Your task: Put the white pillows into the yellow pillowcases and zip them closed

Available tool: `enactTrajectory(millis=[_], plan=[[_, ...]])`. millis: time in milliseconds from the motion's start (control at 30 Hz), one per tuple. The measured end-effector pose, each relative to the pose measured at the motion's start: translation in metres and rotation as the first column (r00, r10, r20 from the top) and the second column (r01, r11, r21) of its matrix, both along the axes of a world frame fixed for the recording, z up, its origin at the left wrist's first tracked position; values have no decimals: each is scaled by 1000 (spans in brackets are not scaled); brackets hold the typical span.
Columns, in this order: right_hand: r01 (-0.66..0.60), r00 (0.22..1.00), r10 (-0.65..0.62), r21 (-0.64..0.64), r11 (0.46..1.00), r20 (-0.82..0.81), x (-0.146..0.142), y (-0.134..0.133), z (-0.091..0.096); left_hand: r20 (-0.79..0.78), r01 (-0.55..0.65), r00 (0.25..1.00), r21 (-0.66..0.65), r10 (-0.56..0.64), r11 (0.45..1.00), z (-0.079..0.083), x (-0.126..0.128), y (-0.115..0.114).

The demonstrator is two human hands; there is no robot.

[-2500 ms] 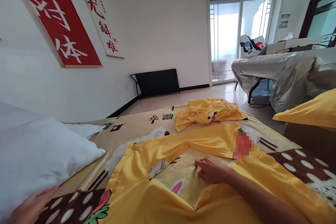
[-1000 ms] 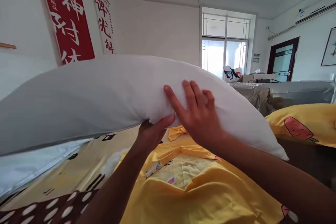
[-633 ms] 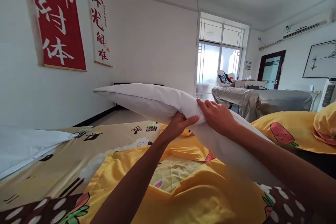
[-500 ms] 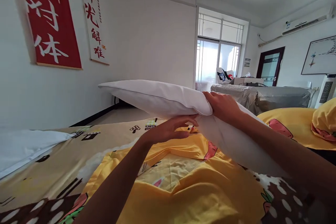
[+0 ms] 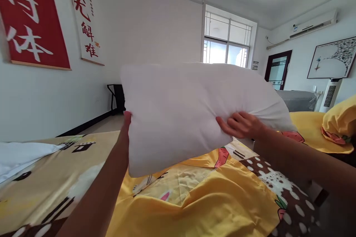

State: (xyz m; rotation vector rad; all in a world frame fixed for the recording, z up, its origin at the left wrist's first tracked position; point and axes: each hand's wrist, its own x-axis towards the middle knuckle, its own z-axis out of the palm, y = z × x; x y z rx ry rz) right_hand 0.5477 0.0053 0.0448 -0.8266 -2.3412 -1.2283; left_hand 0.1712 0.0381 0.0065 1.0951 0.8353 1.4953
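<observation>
A plump white pillow [image 5: 172, 111] is held up in front of me, its broad face toward the camera. My right hand [image 5: 241, 124] grips a fold at its lower right, fingers curled into the cloth. At the pillow's left edge is my left hand [image 5: 127, 118]; only part of it shows, and its other fingers are hidden behind the pillow. Below lies a yellow cloth cover [image 5: 211, 192] with carrot prints, spread on the patterned bedding [image 5: 91, 170].
Another white pillow [image 5: 25, 155] lies on the bed at the left. A yellow pillow [image 5: 311, 126] with carrot prints is at the right. Past the bed are a dark chair-like object [image 5: 118, 96], a covered piece of furniture [image 5: 297, 100] and a tower fan [image 5: 330, 94].
The white pillow has turned from nearly edge-on to face me. My left hand has moved left to its side edge, while my right hand has lowered and holds a fold.
</observation>
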Motion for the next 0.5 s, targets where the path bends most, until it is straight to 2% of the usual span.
enactTrajectory(millis=[100,200,267,333,433,500], plan=[[-50,999,48,-83,995,-17,5,10,-11,-80,-137,988,-106,129,985,-7,9,-2],[-31,999,32,-89,996,6,13,18,-22,-121,-229,968,-57,221,972,-16,17,-4],[1,999,4,-92,996,50,20,23,-37,-115,-241,965,-31,236,970,-24,22,-6],[32,997,-22,-134,990,76,27,28,-60,-115,-222,969,-14,219,975,-37,24,-6],[55,989,-15,-273,961,144,31,35,-97,-140,-188,973,-26,182,982,-64,23,-2],[52,964,50,-373,927,260,26,39,-111,-199,-166,967,-26,158,986,-85,19,2]])
